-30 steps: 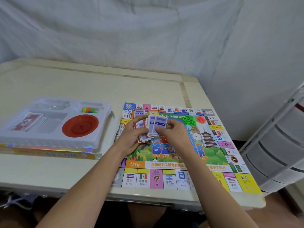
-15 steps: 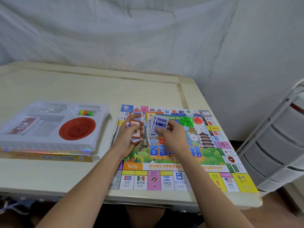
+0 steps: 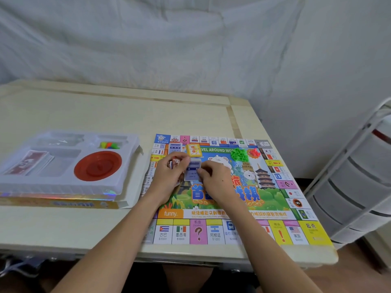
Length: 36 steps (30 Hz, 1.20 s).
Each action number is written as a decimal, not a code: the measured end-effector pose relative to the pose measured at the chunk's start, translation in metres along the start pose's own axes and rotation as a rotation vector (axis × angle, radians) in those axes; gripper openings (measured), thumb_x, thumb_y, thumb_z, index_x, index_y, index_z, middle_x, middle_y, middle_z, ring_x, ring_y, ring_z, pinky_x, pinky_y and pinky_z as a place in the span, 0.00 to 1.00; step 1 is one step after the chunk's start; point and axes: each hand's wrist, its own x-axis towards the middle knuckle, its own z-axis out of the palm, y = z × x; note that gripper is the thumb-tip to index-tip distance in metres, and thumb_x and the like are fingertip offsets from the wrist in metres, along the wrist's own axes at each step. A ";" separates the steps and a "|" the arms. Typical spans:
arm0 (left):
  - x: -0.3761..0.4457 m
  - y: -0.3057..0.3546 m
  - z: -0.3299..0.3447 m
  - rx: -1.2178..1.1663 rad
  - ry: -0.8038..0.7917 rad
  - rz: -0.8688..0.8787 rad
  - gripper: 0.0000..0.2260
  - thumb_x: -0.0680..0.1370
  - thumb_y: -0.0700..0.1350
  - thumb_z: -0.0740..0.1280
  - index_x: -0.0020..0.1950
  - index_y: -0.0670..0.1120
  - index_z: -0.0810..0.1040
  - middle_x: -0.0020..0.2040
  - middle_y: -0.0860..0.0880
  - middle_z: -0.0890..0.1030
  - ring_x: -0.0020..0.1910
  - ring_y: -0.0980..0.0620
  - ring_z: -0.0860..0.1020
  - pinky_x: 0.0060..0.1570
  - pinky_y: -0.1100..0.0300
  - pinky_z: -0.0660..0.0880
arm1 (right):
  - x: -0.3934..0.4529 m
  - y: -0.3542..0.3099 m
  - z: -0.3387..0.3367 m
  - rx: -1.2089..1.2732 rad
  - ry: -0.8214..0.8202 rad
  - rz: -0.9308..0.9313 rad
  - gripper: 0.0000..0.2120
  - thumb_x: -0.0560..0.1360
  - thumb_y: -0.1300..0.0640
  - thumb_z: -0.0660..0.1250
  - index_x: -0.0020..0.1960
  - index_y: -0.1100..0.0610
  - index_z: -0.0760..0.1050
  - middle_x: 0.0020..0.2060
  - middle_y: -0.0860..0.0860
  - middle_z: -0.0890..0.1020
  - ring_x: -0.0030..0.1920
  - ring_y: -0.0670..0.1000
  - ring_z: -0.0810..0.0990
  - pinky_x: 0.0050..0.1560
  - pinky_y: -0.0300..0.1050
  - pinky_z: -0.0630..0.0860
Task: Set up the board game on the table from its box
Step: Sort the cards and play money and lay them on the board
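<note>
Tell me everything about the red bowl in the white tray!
The red bowl is round, shallow and looks like shiny plastic, with ringed steps inside. It sits upright and looks empty, in the big round pocket at the near right of the white tray, left of the game board. Neither hand touches it.

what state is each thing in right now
board: unfolded flat on the table
tray: sits in the open box, partly emptied
red dish: in the tray
left hand: holding a card stack
right hand: gripping blue cards
yellow cards: stacked on the board
green pieces: piled on the board
</note>
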 end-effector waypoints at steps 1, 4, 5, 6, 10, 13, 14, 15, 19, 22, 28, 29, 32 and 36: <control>0.000 0.001 0.000 0.004 -0.004 0.001 0.05 0.77 0.44 0.71 0.48 0.55 0.83 0.51 0.51 0.83 0.53 0.45 0.82 0.49 0.46 0.81 | 0.000 0.000 0.001 0.031 0.020 0.014 0.06 0.78 0.61 0.66 0.46 0.61 0.80 0.35 0.54 0.82 0.32 0.50 0.77 0.34 0.38 0.74; 0.001 -0.001 -0.002 0.073 0.016 0.030 0.07 0.78 0.41 0.70 0.48 0.54 0.83 0.49 0.54 0.83 0.52 0.46 0.82 0.50 0.43 0.81 | 0.001 -0.001 0.000 0.119 0.066 0.050 0.03 0.76 0.63 0.68 0.44 0.58 0.78 0.33 0.54 0.82 0.31 0.51 0.80 0.33 0.37 0.76; 0.001 -0.001 -0.002 0.095 0.028 0.042 0.06 0.77 0.41 0.70 0.47 0.53 0.83 0.48 0.53 0.83 0.52 0.46 0.82 0.51 0.43 0.81 | 0.001 -0.001 0.000 0.126 0.073 0.056 0.03 0.76 0.62 0.69 0.44 0.58 0.79 0.34 0.54 0.82 0.33 0.52 0.81 0.35 0.39 0.78; 0.001 -0.003 -0.002 0.110 0.041 0.048 0.06 0.77 0.41 0.70 0.46 0.52 0.82 0.47 0.52 0.83 0.52 0.46 0.82 0.50 0.44 0.81 | 0.001 -0.001 -0.001 0.130 0.073 0.062 0.03 0.75 0.62 0.70 0.43 0.57 0.79 0.34 0.53 0.82 0.35 0.53 0.82 0.37 0.42 0.79; 0.005 0.006 0.002 0.089 0.097 0.026 0.04 0.78 0.40 0.69 0.49 0.49 0.82 0.49 0.48 0.82 0.48 0.47 0.83 0.40 0.57 0.80 | 0.012 -0.007 -0.009 0.167 0.021 0.101 0.03 0.73 0.61 0.72 0.41 0.56 0.81 0.33 0.54 0.83 0.35 0.52 0.82 0.41 0.46 0.81; 0.026 0.029 -0.004 -0.044 0.294 -0.026 0.05 0.79 0.41 0.67 0.53 0.48 0.81 0.40 0.49 0.78 0.31 0.54 0.74 0.27 0.64 0.71 | 0.041 -0.022 -0.017 0.202 -0.028 0.119 0.01 0.73 0.63 0.72 0.42 0.59 0.81 0.30 0.54 0.83 0.32 0.48 0.82 0.39 0.42 0.79; 0.036 0.036 -0.008 -0.143 0.360 -0.056 0.04 0.80 0.41 0.67 0.53 0.46 0.80 0.37 0.49 0.76 0.27 0.55 0.71 0.25 0.65 0.68 | 0.052 -0.029 -0.018 0.208 -0.042 0.133 0.02 0.73 0.64 0.72 0.42 0.60 0.81 0.30 0.54 0.82 0.31 0.48 0.82 0.39 0.42 0.80; 0.044 0.043 -0.013 -0.265 0.404 -0.084 0.03 0.80 0.40 0.65 0.51 0.45 0.78 0.35 0.49 0.75 0.25 0.56 0.69 0.24 0.66 0.66 | 0.065 -0.034 -0.015 0.219 -0.058 0.153 0.02 0.73 0.65 0.71 0.41 0.60 0.81 0.30 0.54 0.82 0.31 0.48 0.81 0.38 0.43 0.79; 0.065 0.050 -0.024 -0.565 0.424 -0.186 0.05 0.80 0.39 0.64 0.44 0.45 0.73 0.33 0.49 0.72 0.23 0.55 0.65 0.23 0.66 0.64 | 0.115 -0.046 0.013 0.066 -0.133 0.225 0.03 0.71 0.65 0.71 0.38 0.64 0.81 0.35 0.61 0.84 0.32 0.52 0.77 0.37 0.45 0.79; 0.071 0.046 -0.025 -0.616 0.422 -0.220 0.05 0.80 0.38 0.64 0.44 0.44 0.73 0.33 0.48 0.72 0.24 0.55 0.66 0.24 0.67 0.65 | 0.140 -0.047 0.038 -0.196 -0.172 0.200 0.11 0.70 0.63 0.69 0.48 0.69 0.82 0.40 0.64 0.83 0.37 0.50 0.71 0.43 0.46 0.77; 0.082 0.033 -0.038 -0.631 0.433 -0.252 0.04 0.79 0.41 0.66 0.49 0.43 0.72 0.34 0.48 0.72 0.27 0.53 0.66 0.27 0.62 0.65 | 0.148 -0.046 0.060 -0.435 -0.182 0.169 0.08 0.75 0.64 0.64 0.40 0.60 0.66 0.38 0.51 0.67 0.33 0.48 0.67 0.27 0.35 0.56; 0.082 0.033 -0.039 -0.624 0.432 -0.266 0.04 0.78 0.41 0.66 0.49 0.43 0.71 0.34 0.48 0.72 0.27 0.53 0.66 0.28 0.62 0.65 | 0.145 -0.047 0.062 -0.442 -0.187 0.156 0.04 0.75 0.66 0.63 0.45 0.62 0.68 0.41 0.53 0.67 0.32 0.47 0.64 0.27 0.35 0.56; 0.078 0.038 -0.037 -0.708 0.411 -0.305 0.05 0.79 0.40 0.62 0.43 0.43 0.71 0.33 0.48 0.69 0.26 0.54 0.65 0.25 0.64 0.65 | 0.143 -0.048 0.069 -0.439 -0.185 0.119 0.05 0.75 0.68 0.62 0.51 0.62 0.70 0.47 0.56 0.68 0.35 0.50 0.68 0.29 0.36 0.61; 0.063 0.048 -0.034 -0.900 0.346 -0.329 0.15 0.76 0.35 0.53 0.60 0.38 0.72 0.44 0.40 0.76 0.37 0.48 0.75 0.39 0.58 0.73 | 0.135 -0.049 0.065 -0.316 -0.099 0.109 0.03 0.73 0.68 0.62 0.43 0.64 0.75 0.46 0.59 0.79 0.37 0.52 0.75 0.29 0.37 0.68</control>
